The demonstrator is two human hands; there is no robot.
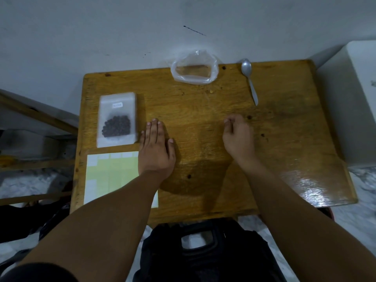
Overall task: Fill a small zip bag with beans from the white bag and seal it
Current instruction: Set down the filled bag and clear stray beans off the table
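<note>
Beans [116,126] being already in the small zip bag [117,102], the left hand [155,147] is laid flat beside it, the right hand [238,137] loosely curled, nothing seemingly held

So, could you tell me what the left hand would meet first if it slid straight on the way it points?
Probably nothing: the left hand points across bare table, between the bean pouch and the clear plastic bag, to the far edge.
</note>
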